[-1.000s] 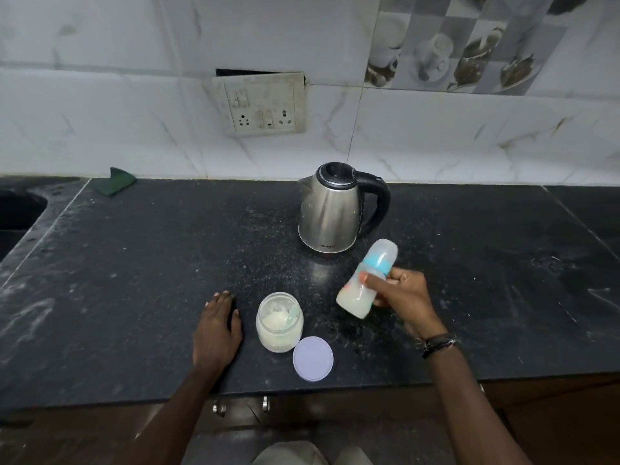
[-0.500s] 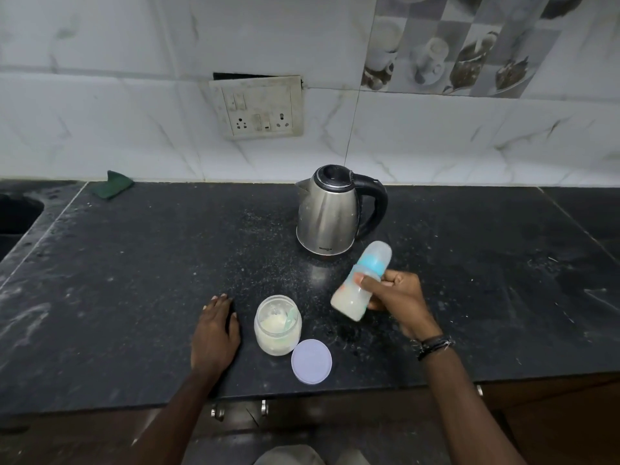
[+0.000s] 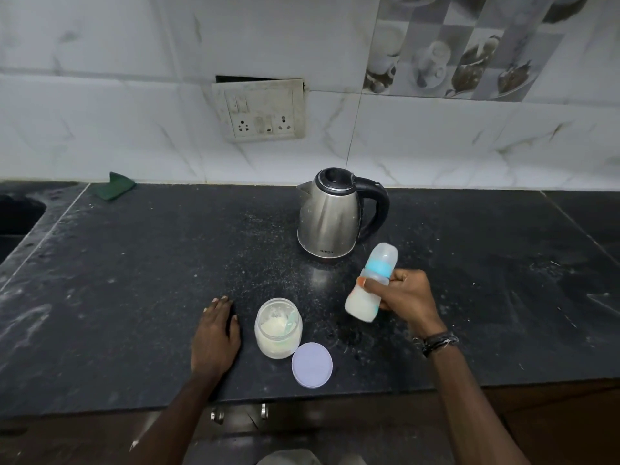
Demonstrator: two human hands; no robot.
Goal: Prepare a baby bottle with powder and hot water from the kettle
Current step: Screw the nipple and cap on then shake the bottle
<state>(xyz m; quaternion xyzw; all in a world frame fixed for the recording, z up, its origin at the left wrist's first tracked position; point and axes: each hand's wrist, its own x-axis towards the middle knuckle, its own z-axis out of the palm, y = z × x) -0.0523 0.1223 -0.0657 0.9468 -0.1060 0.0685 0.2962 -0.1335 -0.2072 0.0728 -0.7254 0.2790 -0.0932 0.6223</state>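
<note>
Round pale lilac plastic lid point(image 3: 312, 364): flat on the black speckled stone tabletop point(image 3: 134, 280), near the front edge, just beside the jar.
Clear jar of whitish powder point(image 3: 277, 328): open, upright, a scoop inside.
Left hand point(image 3: 214, 337): palm down on the tabletop, fingers spread flat, just left of the jar, holding nothing.
Right hand point(image 3: 407, 298): fingers wrapped around the capped, blue-collared baby bottle of milky liquid point(image 3: 370, 287), tilted, raised off the tabletop.
Stainless steel kettle with black handle point(image 3: 332, 214): upright beyond the bottle.
Green cloth point(image 3: 117, 190): far left, by the wall.

Small unreadable mark on kettle point(image 3: 330, 219)
</note>
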